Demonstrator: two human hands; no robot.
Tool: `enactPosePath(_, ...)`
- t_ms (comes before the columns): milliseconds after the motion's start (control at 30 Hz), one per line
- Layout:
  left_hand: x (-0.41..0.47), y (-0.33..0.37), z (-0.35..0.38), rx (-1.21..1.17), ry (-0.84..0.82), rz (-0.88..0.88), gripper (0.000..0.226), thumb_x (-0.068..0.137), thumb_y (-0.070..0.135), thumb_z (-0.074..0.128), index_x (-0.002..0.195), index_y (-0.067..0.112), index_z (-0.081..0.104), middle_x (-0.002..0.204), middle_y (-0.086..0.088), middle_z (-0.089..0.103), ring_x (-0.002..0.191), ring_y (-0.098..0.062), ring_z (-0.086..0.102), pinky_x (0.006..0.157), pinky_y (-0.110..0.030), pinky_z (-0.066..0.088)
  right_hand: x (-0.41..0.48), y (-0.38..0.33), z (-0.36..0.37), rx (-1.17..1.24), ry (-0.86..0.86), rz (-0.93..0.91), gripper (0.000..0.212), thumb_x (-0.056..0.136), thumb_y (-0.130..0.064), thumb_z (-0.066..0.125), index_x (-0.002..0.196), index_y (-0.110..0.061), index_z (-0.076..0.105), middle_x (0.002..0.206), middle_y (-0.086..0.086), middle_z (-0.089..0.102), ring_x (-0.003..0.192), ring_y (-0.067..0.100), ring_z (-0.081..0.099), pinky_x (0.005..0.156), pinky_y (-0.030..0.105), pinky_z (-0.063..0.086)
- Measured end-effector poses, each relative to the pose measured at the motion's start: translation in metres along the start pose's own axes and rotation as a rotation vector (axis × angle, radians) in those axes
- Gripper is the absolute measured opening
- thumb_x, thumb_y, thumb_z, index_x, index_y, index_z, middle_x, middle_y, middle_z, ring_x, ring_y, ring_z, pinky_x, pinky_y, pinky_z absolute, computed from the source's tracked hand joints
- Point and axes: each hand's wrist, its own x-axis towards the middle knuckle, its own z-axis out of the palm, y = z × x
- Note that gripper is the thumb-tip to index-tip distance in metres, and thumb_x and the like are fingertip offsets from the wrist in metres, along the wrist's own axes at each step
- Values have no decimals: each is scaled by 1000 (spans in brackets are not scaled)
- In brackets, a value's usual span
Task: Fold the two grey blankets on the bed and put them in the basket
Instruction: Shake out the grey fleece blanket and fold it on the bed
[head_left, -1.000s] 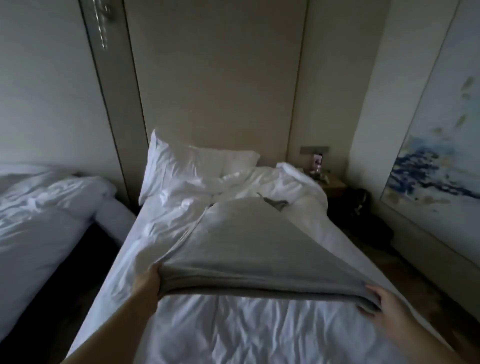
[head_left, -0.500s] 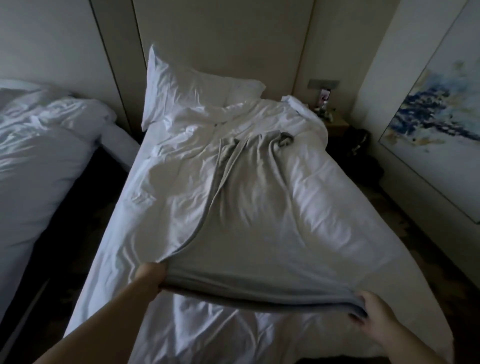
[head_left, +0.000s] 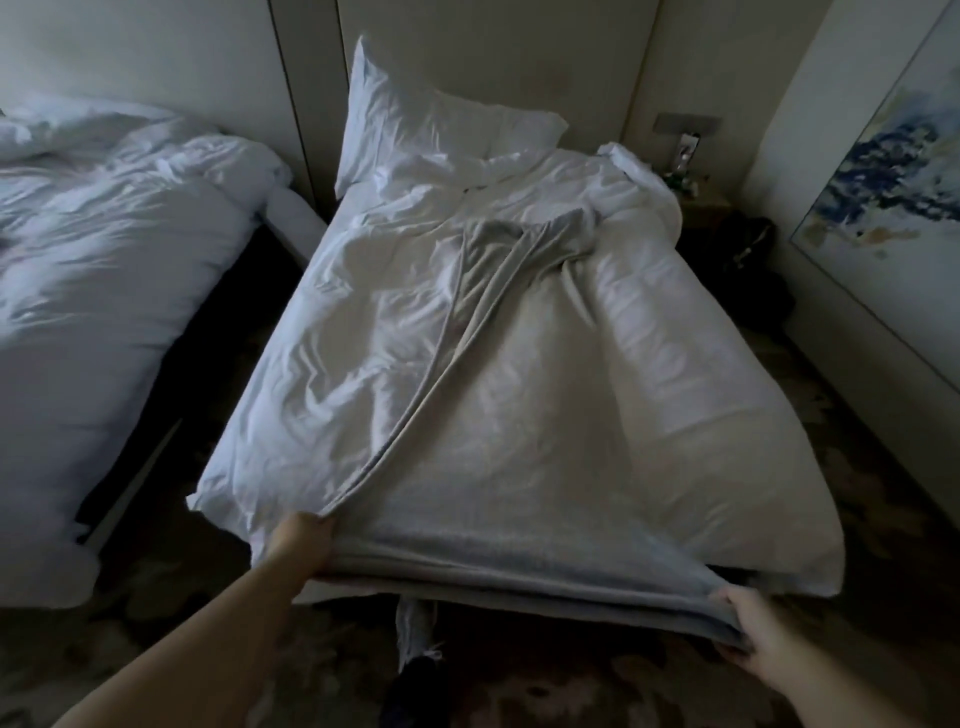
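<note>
A grey blanket (head_left: 524, 395) lies stretched lengthwise over the white bed (head_left: 363, 374), its far end bunched near the middle of the duvet. The near edge is doubled into several layers and hangs past the foot of the bed. My left hand (head_left: 298, 540) grips the near left corner of that edge. My right hand (head_left: 753, 631) grips the near right corner, lower and closer to me. I can make out only one grey blanket. No basket is in sight.
A second white bed (head_left: 104, 291) stands to the left across a dark gap. Two pillows (head_left: 441, 130) lean on the headboard wall. A nightstand (head_left: 701, 202) and a dark bag (head_left: 748, 244) sit at the right, below a framed painting (head_left: 893, 208). Patterned carpet (head_left: 519, 691) lies underfoot.
The blanket has been pulled toward me and lowered, now reaching past the foot of the bed. My view has tilted down and backed away, both hands still gripping the corners.
</note>
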Motion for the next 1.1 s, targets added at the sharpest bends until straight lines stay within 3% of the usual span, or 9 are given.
enactPosePath(67, -20, -31, 12, 207, -98, 64, 44, 104, 20, 26, 145, 20, 42, 140, -7, 51, 127, -24, 50, 99, -32, 43, 11, 44, -4, -84, -29, 47, 16, 90, -15, 54, 102, -4, 55, 103, 19, 49, 91, 35, 47, 67, 38, 41)
enactPosePath(167, -44, -89, 39, 414, -127, 106, 44, 103, 14, 28, 144, 14, 41, 139, -7, 52, 127, -24, 50, 99, -33, 43, 22, 99, -4, -161, -45, 100, 18, 90, -16, 54, 103, -4, 56, 107, 21, 50, 98, 36, 48, 76, 40, 42)
enactPosePath(333, -78, -136, 76, 302, -153, -60, 35, 100, 22, 45, 118, -2, 63, 118, -22, 64, 111, -36, 60, 86, -34, 47, 33, 168, -14, -241, -36, 188, 22, 93, -19, 56, 111, -6, 53, 111, 21, 53, 91, 35, 53, 65, 38, 43)
enactPosePath(467, -80, -134, 86, 503, -288, -60, 37, 96, 21, 51, 128, 3, 59, 129, -16, 60, 118, -29, 58, 92, -31, 46, 43, 176, -19, -300, -13, 174, 20, 96, -25, 55, 111, -11, 53, 97, 15, 58, 76, 30, 57, 67, 36, 42)
enactPosePath(667, -49, -72, 86, 442, -319, -20, 37, 101, 22, 42, 131, 8, 58, 135, -9, 57, 123, -21, 54, 97, -27, 44, 60, 127, -3, -300, -50, 172, 20, 98, -24, 49, 104, -8, 61, 98, 14, 63, 82, 29, 59, 74, 36, 43)
enactPosePath(767, -15, -22, 88, 351, -347, -7, 22, 96, 10, 46, 93, 8, 68, 108, -9, 66, 104, -29, 60, 82, -31, 45, 68, 86, 24, -268, -60, 124, 17, 97, -20, 50, 100, -7, 61, 87, 11, 62, 73, 25, 57, 67, 33, 43)
enactPosePath(867, 27, 32, 95, 254, -317, 18, 29, 89, 5, 51, 65, 19, 58, 86, -7, 61, 83, -27, 57, 71, -28, 40, 82, 33, 59, -251, -69, 74, 14, 96, -17, 52, 96, -9, 63, 82, 10, 63, 69, 22, 58, 60, 29, 44)
enactPosePath(1000, 95, 103, 109, 197, -340, 40, 23, 93, 12, 46, 95, 12, 69, 94, -12, 69, 69, -23, 59, 55, -23, 43, 116, -46, 115, -196, -68, 40, 10, 96, -19, 53, 98, -13, 61, 87, 8, 66, 71, 21, 61, 60, 28, 45)
enactPosePath(1100, 153, 144, 130, 138, -292, 53, 24, 94, 20, 50, 111, 13, 65, 105, -12, 68, 85, -30, 64, 65, -25, 47, 152, -101, 157, -192, -16, -1, 15, 98, -19, 50, 106, -12, 60, 89, 7, 64, 73, 20, 61, 61, 31, 47)
